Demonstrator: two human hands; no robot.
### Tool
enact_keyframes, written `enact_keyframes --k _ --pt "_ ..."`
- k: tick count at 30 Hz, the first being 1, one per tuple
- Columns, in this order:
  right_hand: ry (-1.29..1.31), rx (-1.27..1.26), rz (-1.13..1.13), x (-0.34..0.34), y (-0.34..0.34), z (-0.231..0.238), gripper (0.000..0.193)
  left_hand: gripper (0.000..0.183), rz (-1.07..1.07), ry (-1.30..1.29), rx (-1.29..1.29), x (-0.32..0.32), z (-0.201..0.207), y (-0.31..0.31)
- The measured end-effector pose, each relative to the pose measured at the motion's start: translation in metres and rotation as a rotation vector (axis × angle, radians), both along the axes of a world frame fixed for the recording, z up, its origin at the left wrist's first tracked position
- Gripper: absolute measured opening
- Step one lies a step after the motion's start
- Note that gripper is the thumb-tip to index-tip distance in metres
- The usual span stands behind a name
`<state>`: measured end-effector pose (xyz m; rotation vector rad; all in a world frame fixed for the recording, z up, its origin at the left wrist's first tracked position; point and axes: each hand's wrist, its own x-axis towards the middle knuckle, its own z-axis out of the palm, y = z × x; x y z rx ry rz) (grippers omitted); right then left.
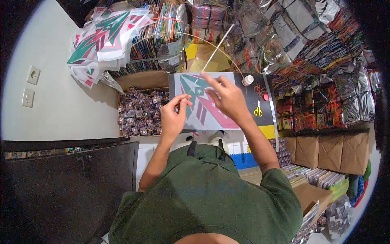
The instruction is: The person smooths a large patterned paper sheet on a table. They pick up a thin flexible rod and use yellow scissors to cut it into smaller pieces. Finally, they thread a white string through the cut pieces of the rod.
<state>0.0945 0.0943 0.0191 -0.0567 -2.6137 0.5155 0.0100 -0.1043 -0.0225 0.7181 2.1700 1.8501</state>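
My left hand (174,116) is closed in a pinch over the left part of a printed sheet (223,118), green, maroon and white with stars. What sits between its fingertips is too small to make out. My right hand (229,97) hovers above the same sheet, index finger stretched out and the other fingers loosely bent apart. A thin white stick (218,48) slants up and away from near the right index fingertip; whether finger and stick touch is unclear. Beyond the hands arches a slender bent strip (209,41), bamboo-like in colour.
On the dark board (266,116) right of the sheet lie yellow scissors (258,109), a white-capped bottle (248,80), red thread (260,89) and a red cap (266,97). Similar printed sheets (107,36) hang far left. Wrapped bundles (325,61) crowd the right; a box of small packets (140,110) stands left.
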Motion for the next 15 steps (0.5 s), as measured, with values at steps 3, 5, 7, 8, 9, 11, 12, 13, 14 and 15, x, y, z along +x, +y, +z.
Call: enact_keyframes --k 3,5,7,8,9,11,12,13,14,15 --pt "-0.082 0.068 0.14 0.009 -0.015 -0.014 0.067 0.021 -0.003 -0.01 -0.021 -0.001 0.001 0.001" --pt "-0.053 0.073 0.114 0.008 -0.011 -0.015 0.066 0.021 -0.003 -0.011 -0.003 -0.001 -0.002 0.003" --pt "-0.029 0.025 0.045 0.003 -0.003 -0.01 0.065 0.021 -0.012 0.003 0.017 0.001 -0.001 0.003" --pt "-0.025 0.018 -0.016 0.0 0.0 -0.005 0.065 0.021 -0.018 0.011 0.029 0.001 -0.001 0.004" --pt "-0.02 0.011 -0.077 -0.002 0.003 -0.001 0.065 0.021 -0.02 0.006 0.024 0.001 -0.002 0.005" --pt "0.016 0.003 -0.131 -0.003 0.007 -0.005 0.066 0.021 -0.024 -0.004 0.017 0.002 -0.006 0.008" --pt "0.012 0.004 -0.073 0.0 0.007 -0.011 0.067 0.021 -0.025 -0.013 0.02 0.003 -0.006 0.011" --pt "0.007 0.004 -0.015 0.005 0.004 -0.016 0.067 0.022 -0.027 -0.021 0.023 0.003 -0.006 0.014" --pt "-0.001 0.001 0.045 0.011 -0.002 -0.021 0.068 0.022 -0.027 -0.033 0.022 0.004 -0.006 0.016" --pt "-0.052 0.001 0.054 0.017 -0.007 -0.025 0.069 0.022 -0.034 -0.039 0.038 0.004 -0.009 0.019"
